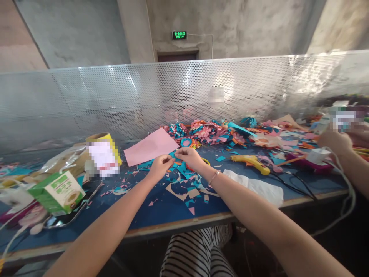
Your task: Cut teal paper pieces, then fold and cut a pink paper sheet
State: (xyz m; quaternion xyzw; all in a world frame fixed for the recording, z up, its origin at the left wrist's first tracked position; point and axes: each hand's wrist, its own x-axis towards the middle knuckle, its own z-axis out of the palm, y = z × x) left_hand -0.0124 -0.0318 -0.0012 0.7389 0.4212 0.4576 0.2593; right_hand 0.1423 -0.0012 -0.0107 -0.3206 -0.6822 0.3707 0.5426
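My left hand [162, 166] and my right hand [190, 157] meet over the middle of the blue table [138, 215]. Both are closed, with thumb and fingertips pinched close together. Whatever they hold is too small to make out; bits of blue paper show just behind the fingertips. Below and around them lie cut paper scraps [192, 192] in blue, pink and cream. A pink paper sheet [151, 146] lies just beyond my left hand. Behind my right hand is a heap of pink, blue and orange paper flowers [209, 132].
A yellow glue gun [253, 162] with a black cord and a crumpled white sheet [256, 188] lie to the right. A green box [59, 192] and a yellow-edged roll [117, 150] stand left. A perforated metal panel [138, 96] backs the table. Another person's hands [336, 142] are far right.
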